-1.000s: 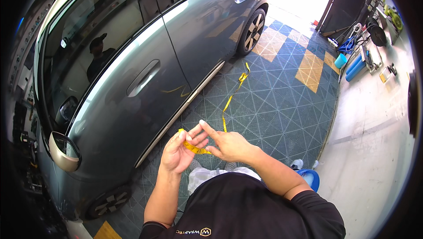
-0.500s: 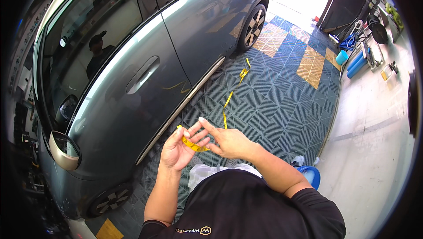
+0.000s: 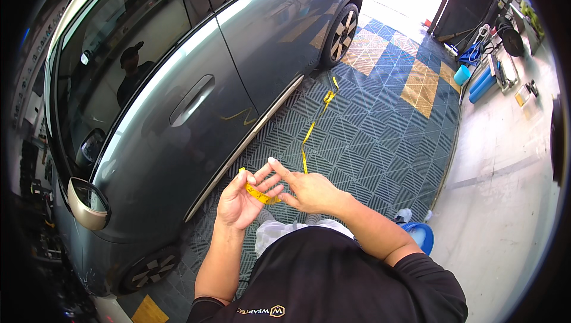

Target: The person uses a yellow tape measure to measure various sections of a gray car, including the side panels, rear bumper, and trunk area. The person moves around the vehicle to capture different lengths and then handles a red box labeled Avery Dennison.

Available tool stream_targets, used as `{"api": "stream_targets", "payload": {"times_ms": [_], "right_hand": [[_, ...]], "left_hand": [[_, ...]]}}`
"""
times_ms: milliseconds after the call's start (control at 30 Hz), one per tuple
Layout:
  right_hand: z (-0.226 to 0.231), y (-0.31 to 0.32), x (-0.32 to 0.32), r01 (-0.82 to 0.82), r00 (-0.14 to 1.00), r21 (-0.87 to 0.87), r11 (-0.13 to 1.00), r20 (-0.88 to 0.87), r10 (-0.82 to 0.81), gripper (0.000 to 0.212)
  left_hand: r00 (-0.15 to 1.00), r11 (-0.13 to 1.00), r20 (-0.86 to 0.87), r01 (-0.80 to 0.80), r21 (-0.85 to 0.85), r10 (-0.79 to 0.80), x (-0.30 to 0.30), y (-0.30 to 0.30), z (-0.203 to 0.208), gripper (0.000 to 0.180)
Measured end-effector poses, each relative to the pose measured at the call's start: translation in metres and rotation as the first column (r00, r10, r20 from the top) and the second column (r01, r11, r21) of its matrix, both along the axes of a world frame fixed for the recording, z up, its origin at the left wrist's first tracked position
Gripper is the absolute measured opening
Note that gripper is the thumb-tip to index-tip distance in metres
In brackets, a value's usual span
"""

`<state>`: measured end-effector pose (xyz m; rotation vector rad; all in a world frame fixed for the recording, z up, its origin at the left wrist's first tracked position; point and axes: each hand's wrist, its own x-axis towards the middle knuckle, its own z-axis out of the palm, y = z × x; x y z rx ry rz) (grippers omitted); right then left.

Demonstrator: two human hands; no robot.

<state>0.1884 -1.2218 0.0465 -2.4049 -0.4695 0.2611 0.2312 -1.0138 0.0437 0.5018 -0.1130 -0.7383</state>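
In front of my body, a soft yellow measuring tape (image 3: pixel 257 195) stretches between my two hands. My left hand (image 3: pixel 235 209) is palm up, its thumb pinching the tape's end, which sticks up past the thumb tip. Close against it, my right hand (image 3: pixel 314 193) grips the tape low down near its thumb, with the index finger reaching toward my left fingertips. Beyond my right hand the rest of the tape runs away over the floor, slightly twisted, to a small bunched loop near the car's sill. The part inside my right hand is hidden.
A dark grey car (image 3: pixel 202 109) fills the left side, its wing mirror (image 3: pixel 88 203) jutting out. Patterned floor tiles (image 3: pixel 380 138) lie under me. By my right elbow stands a blue bucket (image 3: pixel 424 237). Blue rolls (image 3: pixel 480 87), a light-blue cup (image 3: pixel 462 75) and tools line the right wall.
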Motion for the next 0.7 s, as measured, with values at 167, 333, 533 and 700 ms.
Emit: {"api": "stream_targets", "payload": {"times_ms": [167, 333, 533, 700], "right_hand": [[-0.0029, 0.0, -0.0003, -0.001, 0.999, 0.001, 1.0, 0.036, 0.001, 0.086], [-0.0061, 0.0004, -0.0013, -0.002, 0.998, 0.008, 1.0, 0.057, 0.002, 0.085], [-0.0015, 0.0002, -0.0009, -0.004, 1.0, 0.001, 1.0, -0.008, 0.004, 0.084], [-0.0044, 0.0012, -0.0018, -0.005, 1.0, -0.004, 1.0, -0.008, 0.005, 0.084]], "left_hand": [[1.0, 1.0, -0.009, 0.004, -0.006, -0.004, -0.0002, 0.0001, 0.0001, 0.035], [1.0, 1.0, -0.019, -0.011, -0.002, 0.011, -0.001, -0.0001, -0.0011, 0.035], [0.998, 0.999, -0.046, -0.048, 0.019, 0.048, -0.0025, -0.0018, -0.001, 0.033], [0.997, 0.998, -0.057, -0.052, 0.022, 0.053, -0.0024, -0.0011, -0.0025, 0.033]]}}
